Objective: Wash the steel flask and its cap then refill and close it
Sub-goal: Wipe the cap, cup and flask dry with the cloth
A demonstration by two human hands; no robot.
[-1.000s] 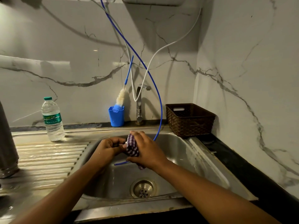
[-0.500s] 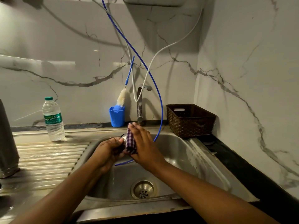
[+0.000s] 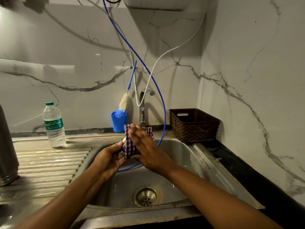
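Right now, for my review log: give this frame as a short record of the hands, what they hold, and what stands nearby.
Left hand: grips a small item, likely the cap, mostly hidden
Right hand: straight fingers press the checked cloth against it
Place: above the sink, before the tap
Flask: upright on the drainboard, far left, untouched
Nearby: water bottle, blue cup holding a brush, brown basket
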